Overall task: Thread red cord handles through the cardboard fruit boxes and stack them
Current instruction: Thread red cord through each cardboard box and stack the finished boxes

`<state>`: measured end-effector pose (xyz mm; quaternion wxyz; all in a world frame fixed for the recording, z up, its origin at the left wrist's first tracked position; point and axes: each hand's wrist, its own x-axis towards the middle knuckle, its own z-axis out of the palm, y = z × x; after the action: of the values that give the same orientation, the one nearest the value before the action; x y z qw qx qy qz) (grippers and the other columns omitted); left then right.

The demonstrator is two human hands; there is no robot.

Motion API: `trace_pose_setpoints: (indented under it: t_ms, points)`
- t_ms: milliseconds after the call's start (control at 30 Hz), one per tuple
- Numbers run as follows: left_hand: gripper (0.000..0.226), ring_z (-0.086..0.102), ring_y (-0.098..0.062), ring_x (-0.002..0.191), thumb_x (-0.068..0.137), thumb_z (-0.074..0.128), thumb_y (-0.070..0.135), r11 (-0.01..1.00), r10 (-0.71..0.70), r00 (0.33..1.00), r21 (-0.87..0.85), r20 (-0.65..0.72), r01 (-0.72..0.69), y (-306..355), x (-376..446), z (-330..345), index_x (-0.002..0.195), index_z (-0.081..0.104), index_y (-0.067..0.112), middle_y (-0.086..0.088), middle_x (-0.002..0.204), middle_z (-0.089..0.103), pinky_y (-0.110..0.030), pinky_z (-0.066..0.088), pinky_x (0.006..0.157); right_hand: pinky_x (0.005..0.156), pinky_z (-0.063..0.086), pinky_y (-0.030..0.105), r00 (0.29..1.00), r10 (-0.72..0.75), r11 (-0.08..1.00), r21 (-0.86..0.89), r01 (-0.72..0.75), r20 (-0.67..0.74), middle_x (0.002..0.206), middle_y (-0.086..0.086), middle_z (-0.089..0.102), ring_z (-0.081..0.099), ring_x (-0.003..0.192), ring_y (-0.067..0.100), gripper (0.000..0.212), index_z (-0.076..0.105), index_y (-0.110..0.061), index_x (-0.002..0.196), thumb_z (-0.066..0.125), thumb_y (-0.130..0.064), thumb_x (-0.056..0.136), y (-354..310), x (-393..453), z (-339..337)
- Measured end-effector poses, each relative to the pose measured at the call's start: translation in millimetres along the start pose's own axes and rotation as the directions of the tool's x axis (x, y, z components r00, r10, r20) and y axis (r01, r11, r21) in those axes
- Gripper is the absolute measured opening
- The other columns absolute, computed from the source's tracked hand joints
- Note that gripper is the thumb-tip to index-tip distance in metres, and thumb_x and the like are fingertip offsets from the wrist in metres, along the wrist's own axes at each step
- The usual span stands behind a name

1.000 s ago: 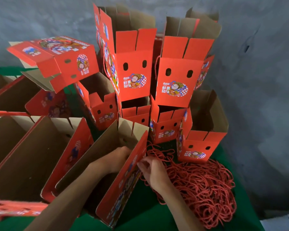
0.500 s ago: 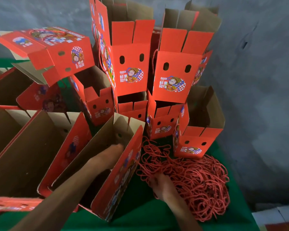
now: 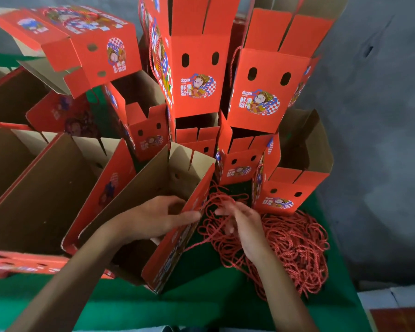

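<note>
The open fruit box [image 3: 153,212] is steadied by the left hand [image 3: 161,218], whose thumb lies outside the red printed side wall while the other fingers reach inside, so the wall is pinched near its top edge; this is judged to keep the panel firm and its holes reachable for threading. Just beside that wall, on the side away from the left hand, the right hand [image 3: 243,222] is raised over the green tabletop [image 3: 201,307] with a red cord [image 3: 222,200] looped over its half-curled fingers. The hand is blurred, so the exact grip on the cord cannot be told, though a strand appears to be held. The cord is twisted, thin and limp, and is drawn up from the loose heap of red cords [image 3: 295,245] lying beyond the right hand from the box. The box is brown corrugated card inside and bright red with cartoon print outside, its top flaps standing open. Behind it, the stacked boxes [image 3: 225,80] are piled high, some with cord handles already visible along their sides.
</note>
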<state>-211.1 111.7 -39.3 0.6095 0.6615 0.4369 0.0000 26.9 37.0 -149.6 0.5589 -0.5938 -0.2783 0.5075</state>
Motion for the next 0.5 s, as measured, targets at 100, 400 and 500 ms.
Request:
trace_pose_setpoints:
  t_ms: [100,400,500]
  points:
    - [0.051,0.075,-0.013,0.097,0.086,0.068,0.061,0.997,-0.079,0.996,0.012,0.028,0.079,-9,-3,-1,0.128,0.054,0.037,0.007,0.112,0.074,-0.032,0.063,0.075,0.062,0.047,0.022,0.984,0.077,0.957,-0.266,-0.118,-0.159,0.102,0.001,0.071,0.058,0.065,0.010,0.030,0.064,-0.006,0.124,0.072,-0.014,0.096,35,3,-7]
    - [0.023,0.074,-0.018,0.094,0.095,0.063,0.040,0.959,-0.276,0.961,-0.053,0.023,0.277,-24,-9,-12,0.113,0.051,0.030,0.000,0.108,0.074,-0.030,0.058,0.074,0.093,0.054,0.034,0.854,0.241,0.436,-0.837,0.330,0.462,0.123,0.006,0.068,0.067,0.106,0.020,0.023,0.070,-0.015,0.123,0.062,-0.018,0.102,106,-11,38]
    - [0.029,0.073,-0.025,0.101,0.094,0.065,0.031,0.952,-0.283,0.957,-0.102,0.059,0.288,-25,-12,-13,0.120,0.053,0.026,-0.006,0.113,0.074,-0.041,0.058,0.091,0.097,0.054,0.034,0.868,0.175,0.331,-0.858,0.394,0.466,0.136,0.003,0.063,0.067,0.113,0.022,0.028,0.070,-0.017,0.128,0.066,-0.019,0.099,120,-11,52]
